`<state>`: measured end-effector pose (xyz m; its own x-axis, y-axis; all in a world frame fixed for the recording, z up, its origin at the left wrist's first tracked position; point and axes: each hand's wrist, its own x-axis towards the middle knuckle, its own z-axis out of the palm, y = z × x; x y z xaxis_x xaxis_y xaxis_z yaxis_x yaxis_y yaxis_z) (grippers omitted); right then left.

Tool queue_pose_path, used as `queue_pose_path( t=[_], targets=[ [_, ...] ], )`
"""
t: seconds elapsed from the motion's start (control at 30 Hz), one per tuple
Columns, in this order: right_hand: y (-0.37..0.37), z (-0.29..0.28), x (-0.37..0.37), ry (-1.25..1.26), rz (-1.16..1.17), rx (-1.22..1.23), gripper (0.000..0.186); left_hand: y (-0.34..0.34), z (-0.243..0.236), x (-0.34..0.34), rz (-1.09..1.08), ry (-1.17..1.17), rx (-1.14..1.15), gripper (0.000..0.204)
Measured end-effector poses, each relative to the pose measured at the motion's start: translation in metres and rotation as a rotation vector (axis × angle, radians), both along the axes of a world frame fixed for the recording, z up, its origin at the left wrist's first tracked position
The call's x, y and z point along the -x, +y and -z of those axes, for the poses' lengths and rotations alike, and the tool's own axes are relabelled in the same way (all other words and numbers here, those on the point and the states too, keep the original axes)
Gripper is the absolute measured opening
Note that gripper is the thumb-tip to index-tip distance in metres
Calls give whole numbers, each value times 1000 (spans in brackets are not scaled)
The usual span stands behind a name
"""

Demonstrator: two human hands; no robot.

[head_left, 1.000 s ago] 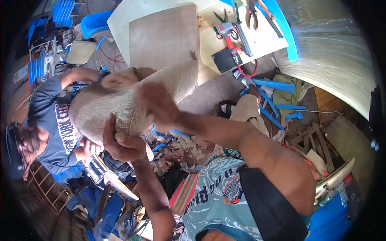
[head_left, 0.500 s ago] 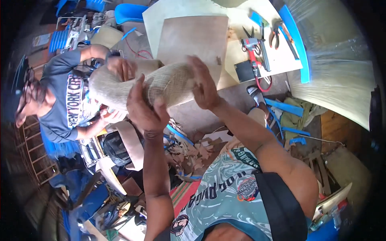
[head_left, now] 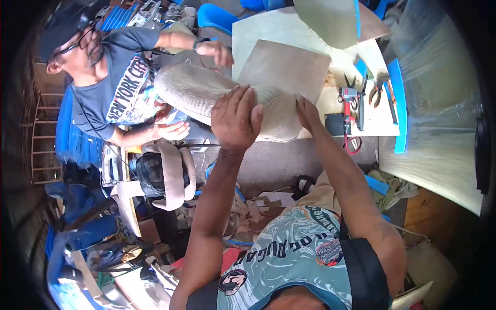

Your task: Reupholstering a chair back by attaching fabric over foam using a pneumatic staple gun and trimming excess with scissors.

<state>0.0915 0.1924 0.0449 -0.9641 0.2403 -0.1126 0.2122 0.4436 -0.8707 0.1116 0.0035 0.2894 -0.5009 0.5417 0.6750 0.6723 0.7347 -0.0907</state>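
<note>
A curved, padded piece covered in beige woven fabric stretches across the middle, between another person and me. My left hand presses on its near side, with fingers bent over the top. At its right end, my right hand grips the edge; the fingertips are partly hidden by the bulge. The other person's hand is raised and blurred above the far side of the piece. That person's other hand is below its left end.
On the pale worktable lie a brown sheet, a red and grey air tool with a red hose, and pliers. A blue-edged, plastic-wrapped panel stands at right. Scraps litter the floor.
The padded piece has shifted right in view and turned. Both my hands have settled onto it; the right was beside it, blurred. The other person's upper hand has lifted off it.
</note>
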Motion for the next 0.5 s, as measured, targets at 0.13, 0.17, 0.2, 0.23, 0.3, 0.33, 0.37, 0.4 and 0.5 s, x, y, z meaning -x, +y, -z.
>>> queue_pose_path(
  t=[0.13,0.17,0.2,0.23,0.3,0.33,0.37,0.4,0.5],
  targets=[
    [29,21,-21,4,-103,-48,49,0,-5,-6,-14,-9,-13,33],
    [35,22,-23,-73,-90,67,49,-1,-5,-9,11,19,-48,33],
    [39,23,-24,-88,-88,44,49,-2,-4,-12,10,1,-57,33],
    [45,24,-23,-11,-57,109,50,-4,-3,-15,3,-36,-69,33],
    [52,28,-19,20,-37,236,50,-10,3,-22,-28,-87,-45,33],
    [54,32,-16,19,-45,233,50,-14,6,-26,-40,-54,-39,34],
    [57,35,-14,0,-70,308,50,-19,9,-29,-50,-21,-33,35],
    [59,40,-10,6,-75,419,51,-22,15,-30,-61,-37,-52,37],
    [63,48,2,-162,-184,419,51,-26,29,-32,-128,-51,-33,38]
  ],
)
